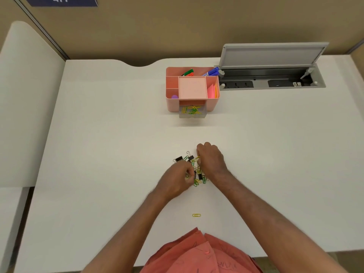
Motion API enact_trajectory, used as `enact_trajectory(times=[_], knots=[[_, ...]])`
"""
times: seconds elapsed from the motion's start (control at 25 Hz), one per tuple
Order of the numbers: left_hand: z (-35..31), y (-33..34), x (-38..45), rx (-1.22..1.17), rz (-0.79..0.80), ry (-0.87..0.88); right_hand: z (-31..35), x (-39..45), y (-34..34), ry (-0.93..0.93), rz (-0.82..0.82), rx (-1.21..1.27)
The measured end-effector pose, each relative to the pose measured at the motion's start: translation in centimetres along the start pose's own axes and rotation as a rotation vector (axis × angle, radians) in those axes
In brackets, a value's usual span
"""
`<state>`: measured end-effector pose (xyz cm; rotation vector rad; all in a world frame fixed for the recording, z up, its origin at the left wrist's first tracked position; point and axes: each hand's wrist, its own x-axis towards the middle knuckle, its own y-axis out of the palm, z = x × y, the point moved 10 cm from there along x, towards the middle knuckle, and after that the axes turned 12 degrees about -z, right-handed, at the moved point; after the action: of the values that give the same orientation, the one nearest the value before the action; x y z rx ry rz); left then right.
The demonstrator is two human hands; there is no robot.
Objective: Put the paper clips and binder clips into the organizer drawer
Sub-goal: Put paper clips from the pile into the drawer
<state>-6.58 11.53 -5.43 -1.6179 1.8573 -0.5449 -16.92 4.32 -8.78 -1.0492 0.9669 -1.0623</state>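
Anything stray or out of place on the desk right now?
One yellow paper clip lies alone on the white desk, nearer the person than the mixed pile of clips both hands are working. It is easy to miss. Nothing else stands out.

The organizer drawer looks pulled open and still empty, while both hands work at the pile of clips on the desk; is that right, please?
Not quite. The organizer drawer is pulled open, but it is not empty: the head view shows several yellow and green paper clips already lying in it. The rest holds: the left hand and the right hand are both at the pile of clips on the desk.
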Motion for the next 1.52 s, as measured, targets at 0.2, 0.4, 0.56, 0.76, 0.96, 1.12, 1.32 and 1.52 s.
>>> enact_trajectory(times=[0.2,0.4,0.56,0.76,0.96,1.12,1.32,1.52], knots=[[0.0,5.1,-5.8,0.118,0.175,0.110,-0.2,0.4,-0.7,-0.068,-0.049,-0.058],[-0.2,8.0,-8.6,0.265,0.188,0.207,-2.6,1.5,-0.6,0.037,-0.030,0.158],[-0.5,8.8,-9.4,0.384,0.131,0.257,-6.2,1.4,-0.5,0.417,0.020,0.704],[-0.8,9.2,-9.7,0.541,0.095,0.183,-6.4,-1.6,2.0,0.954,0.237,1.563],[-0.2,8.6,-9.6,0.485,0.010,0.000,-6.4,-3.2,2.8,1.132,0.308,1.758],[0.8,8.4,-9.3,0.409,-0.032,-0.071,-6.2,-2.4,2.0,0.973,0.328,1.610],[2.2,6.4,-8.6,0.138,-0.136,-0.322,-5.3,2.7,-4.0,0.536,0.134,1.277],[1.5,1.3,-5.9,-0.090,-0.263,-0.366,-1.4,9.8,-11.6,0.122,-0.161,0.793]])
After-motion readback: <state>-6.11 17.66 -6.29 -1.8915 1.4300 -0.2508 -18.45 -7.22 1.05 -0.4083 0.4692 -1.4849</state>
